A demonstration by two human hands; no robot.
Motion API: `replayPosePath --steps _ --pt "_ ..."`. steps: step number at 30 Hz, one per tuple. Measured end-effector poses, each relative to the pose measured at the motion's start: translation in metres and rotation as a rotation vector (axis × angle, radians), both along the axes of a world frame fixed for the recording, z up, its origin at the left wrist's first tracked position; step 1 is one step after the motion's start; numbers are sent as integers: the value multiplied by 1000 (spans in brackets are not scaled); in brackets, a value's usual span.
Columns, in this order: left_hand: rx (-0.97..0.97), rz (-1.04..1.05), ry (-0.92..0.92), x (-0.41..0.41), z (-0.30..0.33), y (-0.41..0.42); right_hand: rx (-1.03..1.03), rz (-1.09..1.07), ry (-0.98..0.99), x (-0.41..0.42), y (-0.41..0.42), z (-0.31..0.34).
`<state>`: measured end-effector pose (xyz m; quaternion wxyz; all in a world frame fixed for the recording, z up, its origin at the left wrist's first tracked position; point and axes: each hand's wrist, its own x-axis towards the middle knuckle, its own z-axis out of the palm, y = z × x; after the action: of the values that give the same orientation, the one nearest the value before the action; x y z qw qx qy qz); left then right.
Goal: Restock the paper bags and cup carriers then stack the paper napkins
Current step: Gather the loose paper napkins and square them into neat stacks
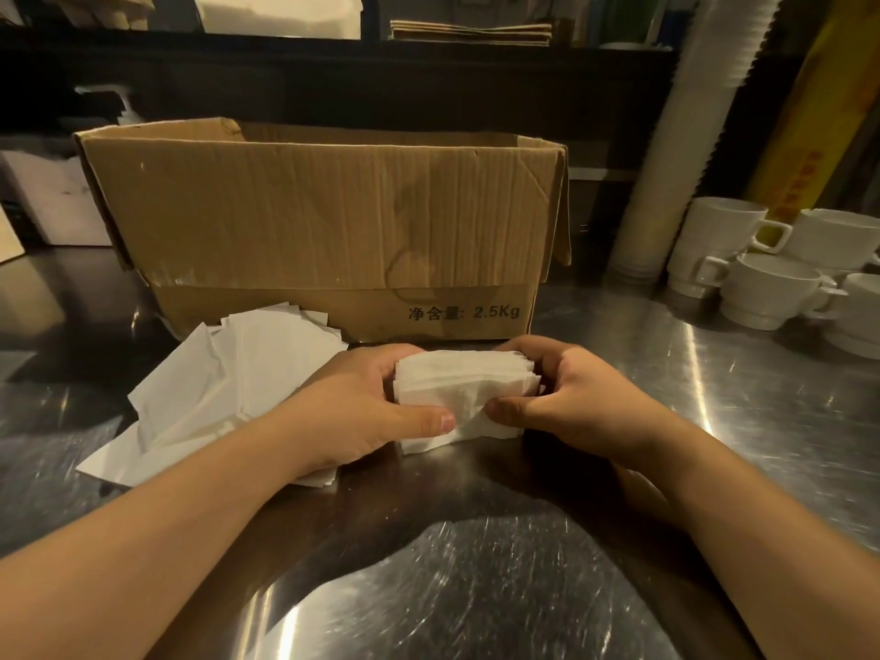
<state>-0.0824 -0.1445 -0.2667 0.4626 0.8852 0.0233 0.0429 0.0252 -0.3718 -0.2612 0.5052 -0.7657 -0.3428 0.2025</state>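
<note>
A: Where's the napkin stack [464,388]?
B: On the steel worktop [714,397], just in front of the cardboard box [324,221].
A: Hands?
B: Left hand [366,407] grips its left end, right hand [571,397] its right end, thumbs on the near face.
A: Rest?
B: Loose napkins [224,388] lie w/ no order left of it; white cups [762,278] far right.

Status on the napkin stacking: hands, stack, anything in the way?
Left hand and right hand both grip the white paper napkin stack on the steel counter. Loose white napkins at left. Brown cardboard box directly behind; nothing blocking.
</note>
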Motion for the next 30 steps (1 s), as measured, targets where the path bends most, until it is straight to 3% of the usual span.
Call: replayPosePath --steps 19,30 --pt "-66 -38 -117 -3 -1 -2 62 -38 -73 -5 5 -3" --pt "-74 -30 -125 -2 -2 1 -20 -64 -93 -1 4 1"
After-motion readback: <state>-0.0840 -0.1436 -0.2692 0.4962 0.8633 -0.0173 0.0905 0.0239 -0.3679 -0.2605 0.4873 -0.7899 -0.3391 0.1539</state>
